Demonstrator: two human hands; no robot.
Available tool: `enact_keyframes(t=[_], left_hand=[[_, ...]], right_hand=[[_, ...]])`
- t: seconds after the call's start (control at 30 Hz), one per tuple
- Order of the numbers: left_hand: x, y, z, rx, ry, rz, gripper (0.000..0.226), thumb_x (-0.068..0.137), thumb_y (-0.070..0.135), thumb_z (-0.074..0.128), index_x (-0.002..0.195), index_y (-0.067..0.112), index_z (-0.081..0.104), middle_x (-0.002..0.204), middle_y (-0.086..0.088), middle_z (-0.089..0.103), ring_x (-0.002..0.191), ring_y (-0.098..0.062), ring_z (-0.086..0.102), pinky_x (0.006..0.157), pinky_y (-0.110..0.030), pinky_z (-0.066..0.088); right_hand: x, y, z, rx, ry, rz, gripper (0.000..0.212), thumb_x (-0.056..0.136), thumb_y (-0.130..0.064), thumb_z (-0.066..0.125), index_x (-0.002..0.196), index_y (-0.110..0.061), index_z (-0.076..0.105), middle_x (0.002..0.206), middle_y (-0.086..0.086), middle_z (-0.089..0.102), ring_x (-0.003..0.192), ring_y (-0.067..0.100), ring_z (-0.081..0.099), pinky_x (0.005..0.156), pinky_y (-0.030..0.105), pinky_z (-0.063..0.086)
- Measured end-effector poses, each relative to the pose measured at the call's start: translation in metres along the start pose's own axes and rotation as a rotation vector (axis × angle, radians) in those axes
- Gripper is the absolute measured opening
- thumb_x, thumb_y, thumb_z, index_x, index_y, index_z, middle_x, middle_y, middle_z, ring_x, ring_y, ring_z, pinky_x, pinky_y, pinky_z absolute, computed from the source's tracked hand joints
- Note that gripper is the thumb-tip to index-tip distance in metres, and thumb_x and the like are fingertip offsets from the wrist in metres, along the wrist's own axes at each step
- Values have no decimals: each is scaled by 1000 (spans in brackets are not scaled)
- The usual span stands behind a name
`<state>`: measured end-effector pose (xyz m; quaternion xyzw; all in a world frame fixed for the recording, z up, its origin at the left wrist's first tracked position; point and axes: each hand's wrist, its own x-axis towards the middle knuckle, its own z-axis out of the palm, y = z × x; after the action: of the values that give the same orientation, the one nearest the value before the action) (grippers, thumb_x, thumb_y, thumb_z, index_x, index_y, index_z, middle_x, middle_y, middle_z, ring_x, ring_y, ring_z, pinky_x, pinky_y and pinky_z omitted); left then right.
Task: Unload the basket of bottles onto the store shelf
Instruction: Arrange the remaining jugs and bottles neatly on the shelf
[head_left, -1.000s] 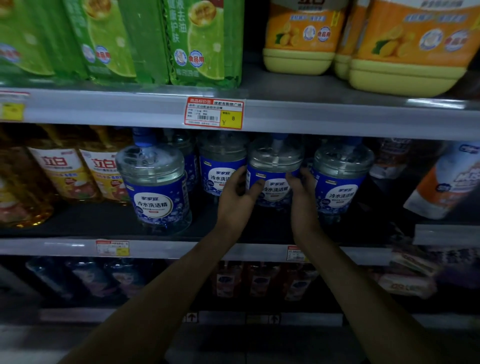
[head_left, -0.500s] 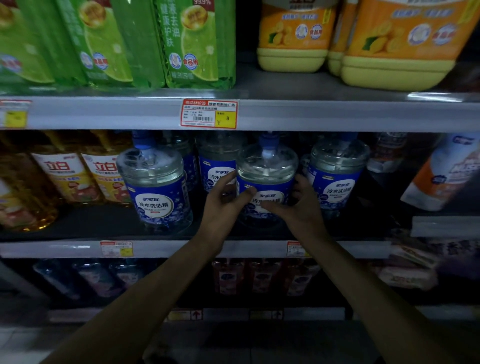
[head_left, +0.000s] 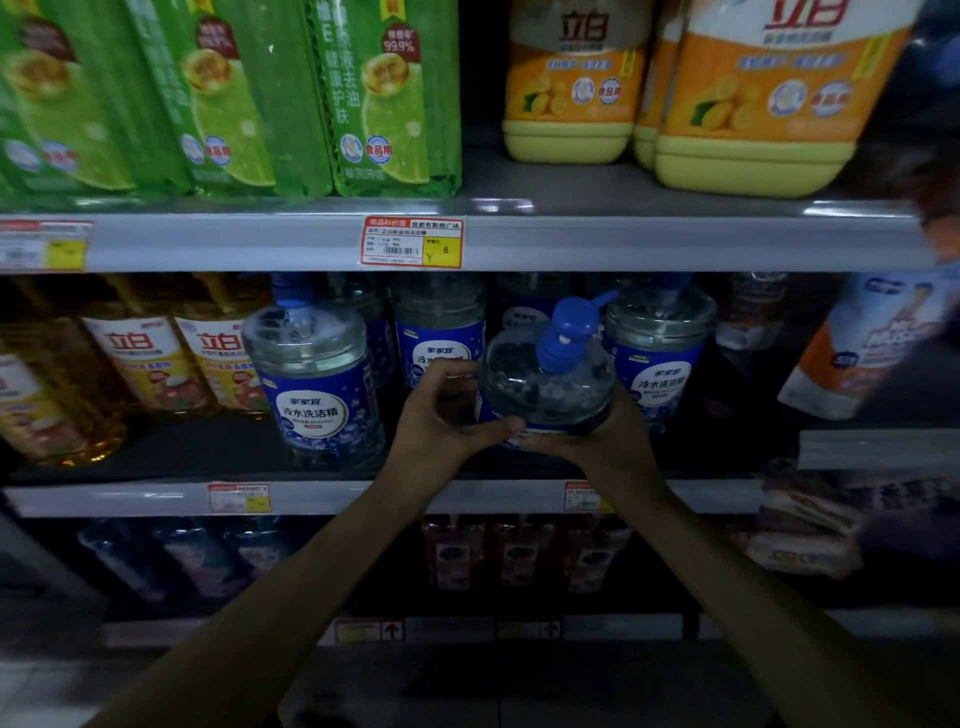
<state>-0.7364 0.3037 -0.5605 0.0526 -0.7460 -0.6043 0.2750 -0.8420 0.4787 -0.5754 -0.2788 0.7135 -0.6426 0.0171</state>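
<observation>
held item: a clear dish-soap pump bottle (head_left: 550, 384) with a blue label, tipped so its blue pump (head_left: 566, 327) leans toward the camera.
place: over the front of the middle shelf (head_left: 363, 497), in the gap between matching bottles; whether its base touches the shelf is hidden.
left hand (head_left: 447, 415): thumb and curled fingers grip the bottle's left side.
right hand (head_left: 602, 441): wrapped around the lower right side, fingers mostly hidden behind it.
done: matching bottles stand upright, left neighbour (head_left: 311, 384), rear neighbour (head_left: 441, 332), right neighbour (head_left: 660, 353).
left: by my judgement, this bottle is not yet set upright; the basket is out of view, so the remaining count is unknown.
</observation>
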Motion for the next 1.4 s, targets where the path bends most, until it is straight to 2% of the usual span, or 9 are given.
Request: enact_keyframes(t=[0.17, 0.33, 0.5, 0.7, 0.87, 0.93, 1.03, 1.23, 1.4], left_hand=[[-7, 7, 10, -7, 0, 69, 54, 74, 20, 87, 121, 12, 62, 124, 0, 71, 118, -13, 67, 98, -32, 58], [-10, 14, 26, -60, -26, 61, 49, 82, 10, 83, 126, 15, 61, 127, -5, 70, 119, -14, 68, 100, -32, 57], [-8, 28, 47, -133, -62, 63, 56, 90, 14, 76, 143, 13, 57, 139, 0, 66, 129, -14, 62, 105, -32, 54], [-11, 26, 68, -173, -106, 2, 56, 97, 20, 71, 150, 21, 53, 145, -4, 62, 133, -20, 60, 108, -42, 52], [-15, 26, 86, -165, -161, -7, 54, 96, 21, 68, 146, 31, 51, 142, 2, 64, 128, -10, 63, 102, -29, 55], [-15, 22, 93, -141, -185, -18, 57, 98, 24, 67, 151, 27, 49, 144, 5, 63, 130, -8, 61, 104, -29, 54], [-9, 13, 101, -111, -193, -40, 51, 107, 14, 56, 156, 21, 45, 149, 7, 58, 132, -5, 58, 106, -29, 53], [2, 4, 111, -63, -114, -65, 39, 107, 4, 51, 145, 8, 57, 125, 3, 69, 110, 5, 67, 88, -14, 53], [20, -21, 109, 120, 39, -133, 34, 100, 5, 56, 131, 16, 66, 107, -4, 76, 101, -23, 71, 90, -47, 60]], right_hand=[[-7, -4, -6, 24, 6, 2, 97, 59, -4, 98, 144, -16, 53, 134, -6, 68, 123, 11, 64, 97, 29, 57], [-14, -10, -21, 34, 46, -9, 96, 56, 1, 97, 139, -22, 54, 123, -23, 69, 114, -3, 65, 85, 13, 54], [-17, -20, -40, 69, 81, -13, 103, 54, -16, 99, 145, -19, 51, 135, -8, 66, 121, 7, 65, 92, 26, 58], [-29, -20, -60, 15, 122, 5, 94, 58, -11, 99, 140, -21, 55, 128, -13, 68, 112, -3, 66, 84, 15, 57], [-34, -13, -76, -69, 164, 35, 91, 56, -20, 101, 132, -31, 53, 119, -26, 63, 100, -19, 61, 76, 5, 51], [-36, -10, -82, -108, 173, 50, 94, 55, -24, 101, 136, -25, 54, 125, -18, 65, 107, -8, 64, 80, 9, 53], [-38, -6, -90, -98, 211, 73, 100, 55, -20, 101, 142, -20, 53, 134, -6, 66, 118, 11, 66, 93, 29, 59], [-37, -4, -99, -109, 223, 96, 106, 48, -30, 104, 141, -26, 53, 134, -9, 66, 120, 13, 65, 97, 45, 58], [-40, -2, -102, -108, 215, 80, 110, 41, -50, 101, 138, -29, 52, 130, -11, 67, 117, 12, 67, 92, 47, 60]])
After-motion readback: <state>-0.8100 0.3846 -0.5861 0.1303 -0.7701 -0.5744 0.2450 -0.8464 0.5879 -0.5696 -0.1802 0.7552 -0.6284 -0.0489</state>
